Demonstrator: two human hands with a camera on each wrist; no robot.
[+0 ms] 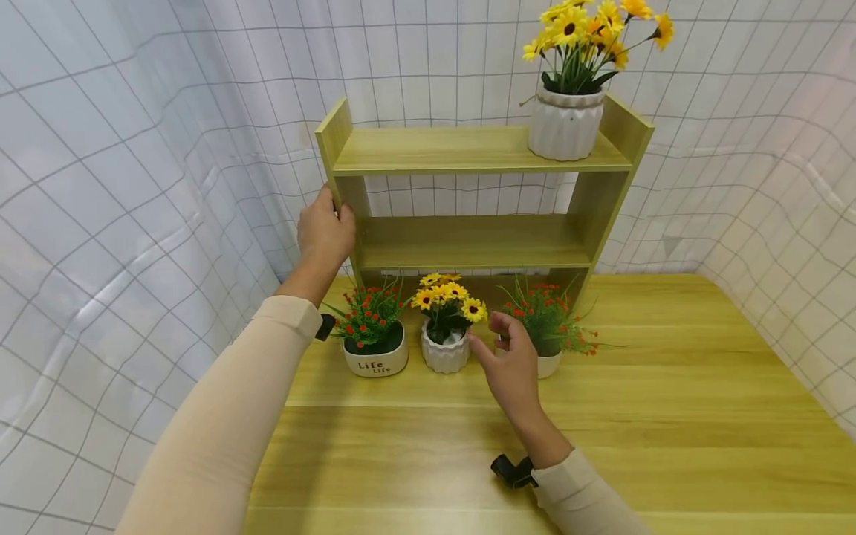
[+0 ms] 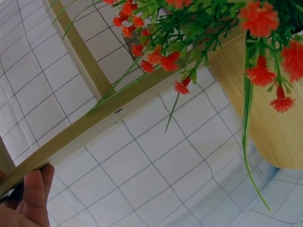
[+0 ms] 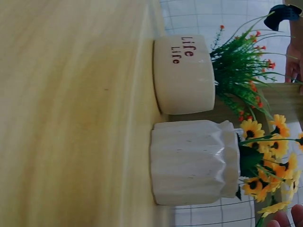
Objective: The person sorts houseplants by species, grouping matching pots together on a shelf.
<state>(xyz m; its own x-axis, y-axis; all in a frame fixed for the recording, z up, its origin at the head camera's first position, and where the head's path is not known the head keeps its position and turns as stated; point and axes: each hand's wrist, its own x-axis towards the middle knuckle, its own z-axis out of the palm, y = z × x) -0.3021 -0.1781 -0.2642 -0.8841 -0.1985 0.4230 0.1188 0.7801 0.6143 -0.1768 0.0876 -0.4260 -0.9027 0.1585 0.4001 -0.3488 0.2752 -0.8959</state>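
A person's left hand point(image 1: 325, 232) grips the left upright of a pale wooden shelf point(image 1: 468, 152) standing at the back of the table point(image 1: 669, 416). The right hand point(image 1: 511, 364), fingers relaxed and holding nothing, hovers between a ribbed white pot of yellow flowers point(image 1: 446, 349) and a red-flowered pot point(image 1: 548, 338), whose base it partly hides.
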